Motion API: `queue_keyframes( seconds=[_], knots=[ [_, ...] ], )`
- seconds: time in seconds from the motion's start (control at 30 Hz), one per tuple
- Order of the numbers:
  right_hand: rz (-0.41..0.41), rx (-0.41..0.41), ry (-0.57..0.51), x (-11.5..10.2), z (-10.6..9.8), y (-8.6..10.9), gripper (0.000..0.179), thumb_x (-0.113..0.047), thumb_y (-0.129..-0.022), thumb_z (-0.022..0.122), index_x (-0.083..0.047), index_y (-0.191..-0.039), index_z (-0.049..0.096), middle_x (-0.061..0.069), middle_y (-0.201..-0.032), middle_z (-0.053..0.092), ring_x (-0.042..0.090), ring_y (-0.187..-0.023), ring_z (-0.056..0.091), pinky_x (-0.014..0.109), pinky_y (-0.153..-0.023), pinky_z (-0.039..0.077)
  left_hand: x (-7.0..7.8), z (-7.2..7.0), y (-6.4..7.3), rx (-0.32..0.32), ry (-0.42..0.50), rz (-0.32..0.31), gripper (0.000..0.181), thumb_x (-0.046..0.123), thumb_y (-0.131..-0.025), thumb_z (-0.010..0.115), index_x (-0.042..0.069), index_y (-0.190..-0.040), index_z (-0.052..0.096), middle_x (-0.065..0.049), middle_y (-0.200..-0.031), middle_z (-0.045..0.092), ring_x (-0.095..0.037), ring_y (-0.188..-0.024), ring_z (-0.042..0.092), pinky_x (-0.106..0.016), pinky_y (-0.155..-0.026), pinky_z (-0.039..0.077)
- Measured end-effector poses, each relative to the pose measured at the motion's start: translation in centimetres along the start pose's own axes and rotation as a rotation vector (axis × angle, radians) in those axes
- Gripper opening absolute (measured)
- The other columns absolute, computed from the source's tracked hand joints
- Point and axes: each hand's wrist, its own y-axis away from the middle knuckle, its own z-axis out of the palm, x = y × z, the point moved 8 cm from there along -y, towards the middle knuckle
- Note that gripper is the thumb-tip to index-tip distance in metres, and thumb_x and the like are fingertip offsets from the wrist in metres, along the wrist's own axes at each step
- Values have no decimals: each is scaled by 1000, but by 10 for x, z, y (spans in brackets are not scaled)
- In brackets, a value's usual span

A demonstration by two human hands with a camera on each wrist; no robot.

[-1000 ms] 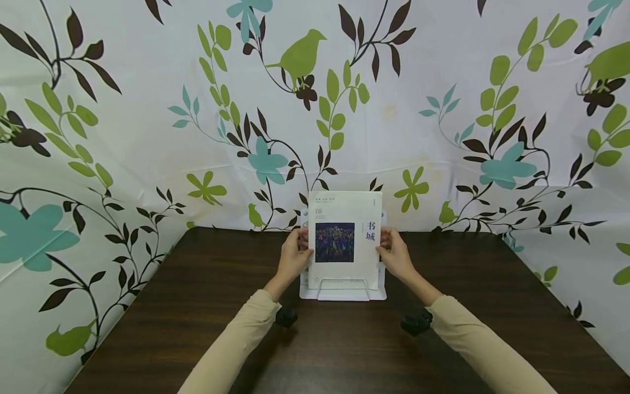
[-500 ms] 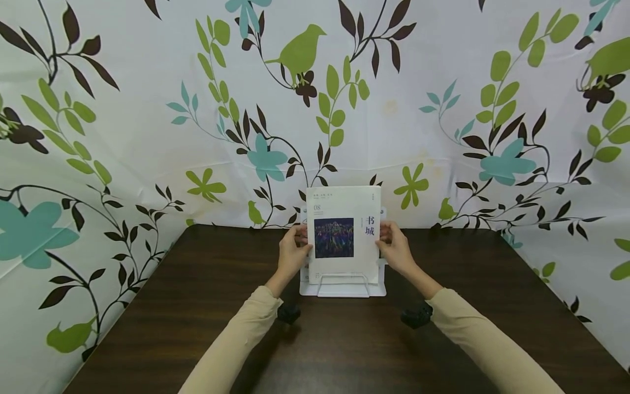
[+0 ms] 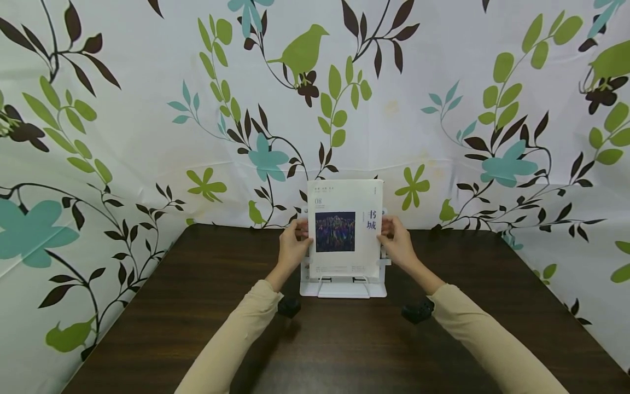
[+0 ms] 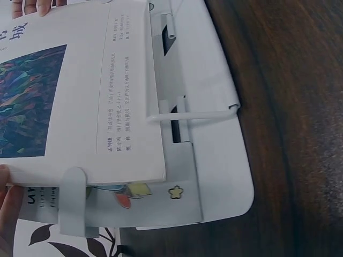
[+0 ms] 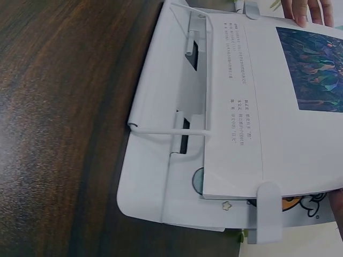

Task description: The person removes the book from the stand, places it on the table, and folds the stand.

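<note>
A white book (image 3: 339, 262) with a dark colourful picture on its cover leans upright on a white book stand (image 3: 307, 289). My left hand (image 3: 294, 243) pinches its left edge, thumb in front and fingers behind; my right hand (image 3: 396, 241) does the same on the right edge. Below the book's lower edge, the stand's base and slots show in both wrist views. A white wire holder (image 4: 193, 115) reaches over from the base to that lower edge. Grey side clips, one in the left wrist view (image 4: 73, 201) and one in the right wrist view (image 5: 269, 211), overlap the book's sides.
The stand is on a dark wooden table (image 3: 344, 350). Behind the table hangs a white cloth (image 3: 394, 137) printed with leaves, flowers and birds. Dark wrist devices (image 3: 417, 312) sit below both wrists.
Both hands have raised the book a little along the stand. Its lower edge has risen from behind the wire holder, and the base slots have come into view.
</note>
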Motion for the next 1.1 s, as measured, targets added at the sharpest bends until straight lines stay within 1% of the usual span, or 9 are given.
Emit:
queue_keyframes(
  seconds=[0.17, 0.3, 0.43, 0.5, 0.7, 0.87, 0.93, 1.1],
  knots=[
    [6, 1, -31, -4, -2, -4, 33, 15, -80, 54, 10, -110, 45, 23, -97, 56, 28, -82, 55, 15, -67, 42, 5, -2, -5, 13, 9, 16, 41, -20, -64, 66, -4, -102, 59, -17, -89, 61, -29, -75, 62, -40, -68, 50],
    [10, 14, -59, -9, -5, -8, 33, 16, -79, 54, 11, -111, 44, 25, -97, 55, 30, -83, 54, 15, -67, 42, 10, -4, -11, 14, 21, 10, 41, -20, -66, 66, -4, -103, 59, -17, -91, 61, -29, -76, 61, -39, -68, 50],
    [15, 37, -66, -14, -9, -11, 34, 16, -79, 54, 10, -112, 44, 25, -97, 56, 31, -84, 54, 15, -66, 42, 18, -4, -16, 11, 56, 20, 41, -20, -68, 64, -5, -106, 58, -19, -93, 60, -31, -78, 60, -40, -68, 49],
    [11, 49, -61, -16, -11, -12, 35, 16, -79, 54, 10, -112, 44, 25, -97, 57, 31, -83, 55, 16, -66, 42, 23, -4, -18, 12, 58, 31, 42, -20, -69, 63, -5, -108, 58, -19, -94, 60, -31, -79, 59, -41, -69, 48],
    [11, 62, -47, -19, -13, -13, 35, 15, -80, 55, 9, -112, 44, 23, -96, 58, 31, -82, 55, 14, -62, 42, 28, -6, -21, 26, 36, 34, 42, -19, -69, 64, -5, -109, 58, -19, -94, 61, -30, -80, 60, -42, -70, 49],
    [-14, 73, -70, -23, -14, -15, 35, 17, -79, 54, 10, -112, 44, 24, -97, 57, 24, -81, 53, 12, -63, 42, 31, -9, -21, 44, 42, 54, 43, -21, -69, 63, -4, -108, 59, -19, -94, 61, -29, -79, 60, -41, -67, 51],
    [-15, 81, -83, -24, -15, -15, 35, 17, -79, 54, 11, -112, 43, 25, -97, 56, 24, -81, 52, 11, -63, 42, 34, -10, -21, 48, 46, 73, 43, -22, -68, 63, -4, -107, 59, -19, -93, 61, -29, -78, 61, -41, -66, 52],
    [31, 97, -106, -51, -21, -10, 35, 18, -80, 50, 15, -114, 41, 28, -99, 53, 33, -86, 50, 8, -64, 41, 44, -13, -24, 54, 76, 112, 43, -22, -68, 63, -5, -107, 59, -20, -92, 61, -31, -79, 61, -43, -67, 52]
  ],
)
